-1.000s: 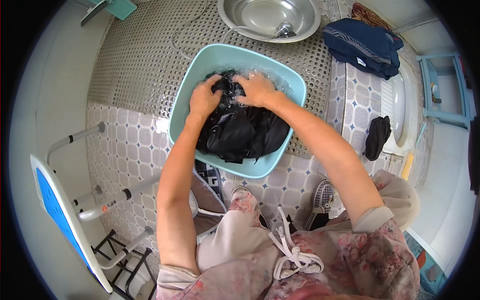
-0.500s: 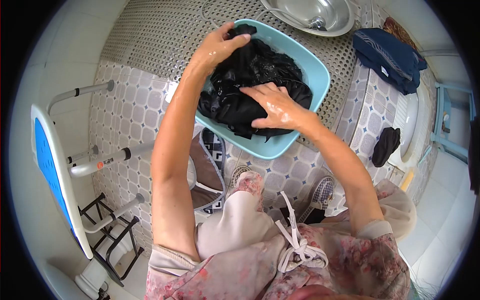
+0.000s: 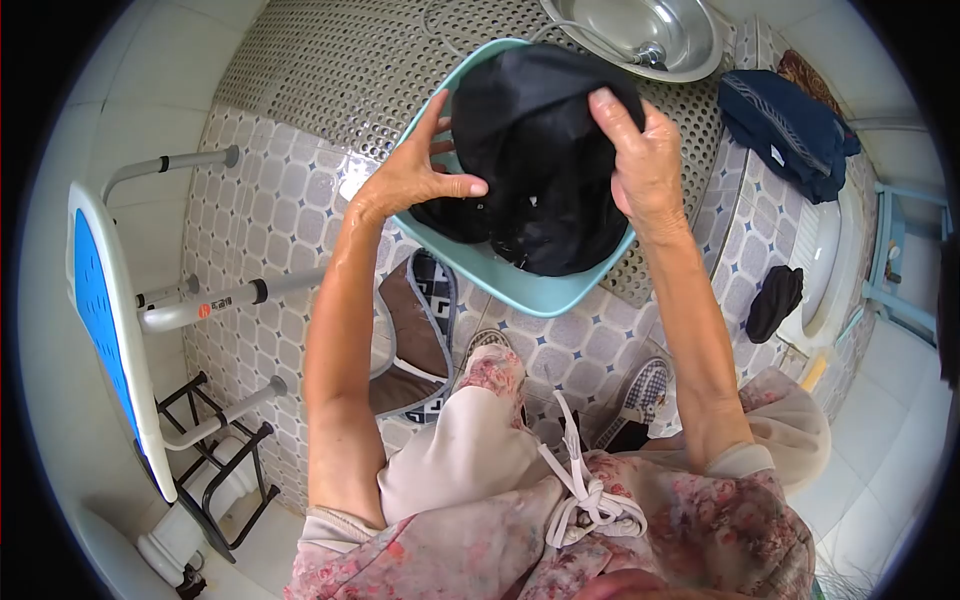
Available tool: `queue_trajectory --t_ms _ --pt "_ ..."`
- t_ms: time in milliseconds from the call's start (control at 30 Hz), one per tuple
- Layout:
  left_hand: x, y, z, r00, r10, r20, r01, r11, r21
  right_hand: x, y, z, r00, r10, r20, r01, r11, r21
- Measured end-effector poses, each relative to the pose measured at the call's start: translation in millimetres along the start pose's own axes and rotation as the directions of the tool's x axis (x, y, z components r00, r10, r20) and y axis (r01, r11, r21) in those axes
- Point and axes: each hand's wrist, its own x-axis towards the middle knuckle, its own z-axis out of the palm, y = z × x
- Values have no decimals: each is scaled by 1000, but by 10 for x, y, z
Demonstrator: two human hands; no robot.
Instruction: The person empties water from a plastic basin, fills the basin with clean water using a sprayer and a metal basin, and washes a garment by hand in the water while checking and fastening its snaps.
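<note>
A wet black garment (image 3: pixel 545 130) is bunched and partly lifted in the light blue basin (image 3: pixel 535 297). My right hand (image 3: pixel 645 165) grips its upper right part, thumb on top and the other fingers curled behind. At the basin's left side my left hand (image 3: pixel 415 168) is open, thumb and fingers spread beside the cloth. Its thumb tip lies at the garment's left edge; whether it presses on the cloth I cannot tell. The cloth hides most of the basin's inside.
A metal bowl (image 3: pixel 690 65) stands beyond the basin on the perforated mat (image 3: pixel 330 70). Dark blue clothing (image 3: pixel 785 130) and a small black cloth (image 3: pixel 775 303) lie at the right. To the left are a blue-and-white seat (image 3: pixel 105 310) with metal legs and a brown cloth item (image 3: pixel 410 320).
My right hand has gone from resting flat on the black cloth to gripping and raising it, moving right and up. My left hand has shifted down and left, fingers spreading.
</note>
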Motion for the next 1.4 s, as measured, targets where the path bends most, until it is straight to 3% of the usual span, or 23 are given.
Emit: queue_trajectory --t_ms 67,167,200,300,333,367,467,533,567,600,633,733,767,833,867,933,967,1033,1067,1167,1233,1300,1400 --pt "-27 100 -13 997 -9 78 20 990 -143 -6 -176 126 999 -3 -45 13 974 227" --pt "-46 143 2 992 65 107 -25 940 -341 -26 -400 256 986 -146 -84 162 962 222" --pt "-56 149 2 990 96 100 -48 914 -402 -60 -495 375 982 -126 -139 155 962 223" --pt "-36 251 -25 999 33 -12 -35 933 -358 -98 -646 548 974 -115 -193 160 958 238" --pt "-14 396 150 964 151 -217 -237 858 -456 -93 -623 446 980 -141 -140 173 953 249" --pt "32 373 128 962 133 -237 -243 813 -530 -88 -591 344 982 -167 -85 184 948 260" --pt "221 239 39 970 91 -227 -225 696 -682 -60 -448 29 999 33 10 -34 992 119" --pt "393 -64 17 952 104 -288 -274 710 -649 -26 -246 -268 992 124 2 -119 955 -272" --pt "456 -154 21 942 108 -319 -296 717 -631 24 -68 -506 993 116 22 -86 843 -531" --pt "426 -7 121 956 85 -282 -250 739 -626 12 -106 -517 991 134 19 -57 538 -841" --pt "436 54 180 958 102 -269 -246 777 -580 -9 -158 -511 988 151 6 -14 132 -991" --pt "429 306 378 961 134 -240 -236 850 -470 -32 -302 -340 998 47 35 40 -123 -992" --pt "443 406 414 963 176 -206 -244 896 -372 -5 -350 -311 979 -101 177 168 -92 -982" --pt "483 492 440 961 245 -131 -265 950 -164 138 -394 -273 819 -387 423 425 -83 -901" --pt "558 445 432 943 319 -97 -308 944 116 259 -379 -285 803 -328 498 524 -11 -852" --pt "515 705 514 945 327 -2 -325 941 92 512 -323 -361 734 -220 642 676 156 -720" --pt "478 841 512 942 333 42 -336 932 138 584 -309 -401 787 -81 612 588 398 -704" --pt "511 732 507 952 302 53 -301 953 -30 670 -325 -495 776 217 592 249 756 -605" --pt "533 666 501 955 290 57 -283 953 -113 649 -344 -560 815 233 530 288 631 -720" --pt "491 483 462 957 289 -3 -282 933 -223 546 -449 -855 948 117 295 42 876 -481" --pt "502 281 309 980 199 15 -199 980 7 561 -561 -1154 985 0 171 30 985 -173" --pt "440 198 320 981 192 -6 -181 936 301 550 -589 -1369 997 -43 57 56 969 -242" --pt "276 190 440 937 348 -10 -322 876 358 529 -414 -1458 999 6 -53 -22 950 -312"
